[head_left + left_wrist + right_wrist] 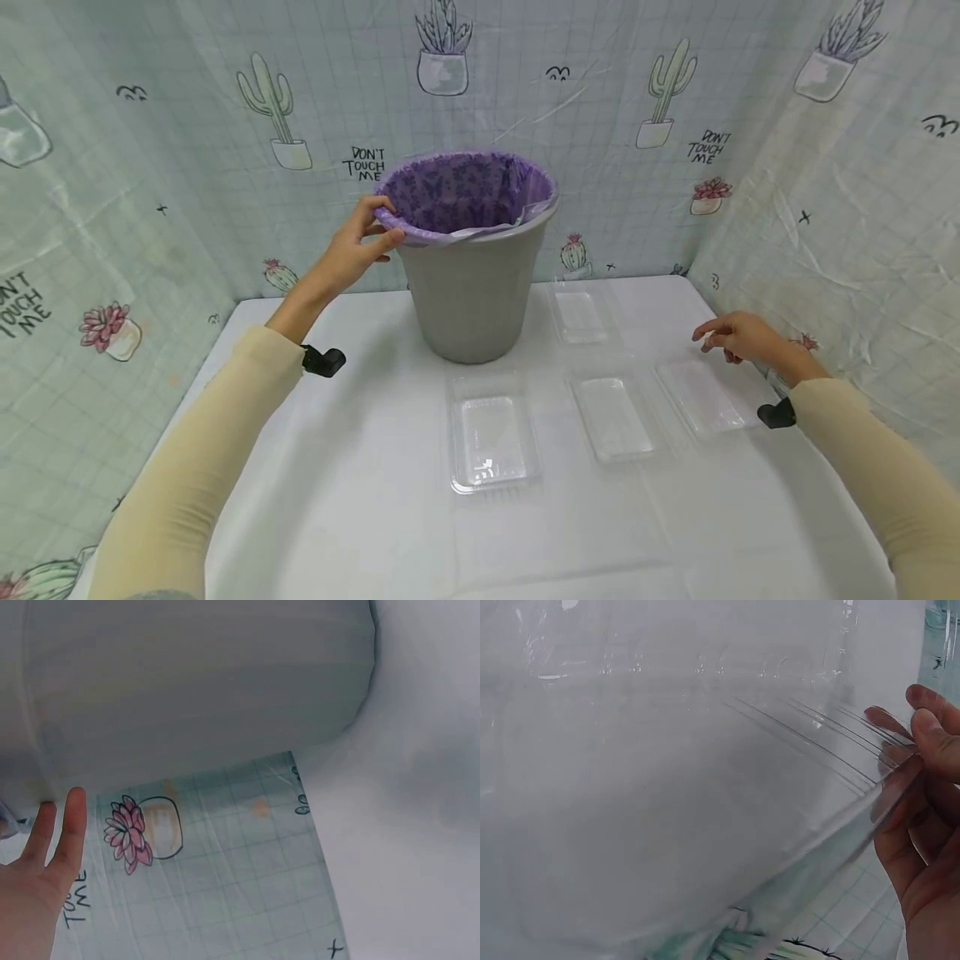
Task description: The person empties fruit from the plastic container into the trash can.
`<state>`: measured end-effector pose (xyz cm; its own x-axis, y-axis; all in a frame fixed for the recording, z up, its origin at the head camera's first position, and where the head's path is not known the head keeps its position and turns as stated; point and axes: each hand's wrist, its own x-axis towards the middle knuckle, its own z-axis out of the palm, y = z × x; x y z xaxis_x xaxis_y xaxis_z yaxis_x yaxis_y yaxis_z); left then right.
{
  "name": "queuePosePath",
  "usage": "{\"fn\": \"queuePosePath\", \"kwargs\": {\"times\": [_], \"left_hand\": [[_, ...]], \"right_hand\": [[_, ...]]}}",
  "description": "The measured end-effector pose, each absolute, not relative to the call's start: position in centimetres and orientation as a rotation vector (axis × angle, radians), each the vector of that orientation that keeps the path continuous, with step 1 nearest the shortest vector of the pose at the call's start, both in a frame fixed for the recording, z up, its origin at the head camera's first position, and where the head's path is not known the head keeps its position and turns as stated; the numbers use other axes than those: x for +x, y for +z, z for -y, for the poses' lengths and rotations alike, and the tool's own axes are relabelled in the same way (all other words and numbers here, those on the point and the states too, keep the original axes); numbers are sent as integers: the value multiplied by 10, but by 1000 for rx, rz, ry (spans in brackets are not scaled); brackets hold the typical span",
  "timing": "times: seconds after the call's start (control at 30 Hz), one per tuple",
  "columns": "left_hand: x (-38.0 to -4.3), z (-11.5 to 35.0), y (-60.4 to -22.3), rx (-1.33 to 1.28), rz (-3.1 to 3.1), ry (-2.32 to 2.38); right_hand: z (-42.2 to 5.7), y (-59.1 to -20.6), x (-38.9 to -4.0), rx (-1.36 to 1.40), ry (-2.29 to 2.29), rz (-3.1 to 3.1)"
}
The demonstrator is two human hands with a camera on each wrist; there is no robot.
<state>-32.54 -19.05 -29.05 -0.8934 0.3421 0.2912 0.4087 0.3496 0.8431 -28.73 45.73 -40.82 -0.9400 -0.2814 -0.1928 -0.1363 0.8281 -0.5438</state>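
A grey trash can [472, 292] lined with a purple patterned bag [457, 192] stands upright at the back of the table. My left hand [352, 246] grips its rim at the left, fingers over the bag's folded edge and thumb on the near side. In the left wrist view the can's grey wall fills the top, with fingers [73, 832] of that hand beside it. At the right, my right hand [738, 337] pinches the edge of a clear plastic container [708, 400] between thumb and fingers. The right wrist view shows that ribbed clear edge [810, 742] in the pinch.
Three more clear containers lie on the white table [360, 500]: one in the middle [493, 437], one right of it [615, 417], one behind [581, 317]. A cactus-print sheet [322, 83] hangs close behind the table and along both sides.
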Motion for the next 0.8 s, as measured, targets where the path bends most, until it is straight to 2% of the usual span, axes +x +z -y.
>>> {"fn": "queuePosePath", "kwargs": {"times": [0.47, 0.6, 0.8], "left_hand": [[-329, 191, -291, -708, 2553, -1585], [-329, 191, -293, -766, 2535, -1638], [-326, 198, -299, -826, 2441, -1731]], "right_hand": [[-454, -401, -294, -372, -595, -2812], [-452, -379, -295, -394, -444, -3003], [-423, -335, -303, -498, -431, -3152]]}}
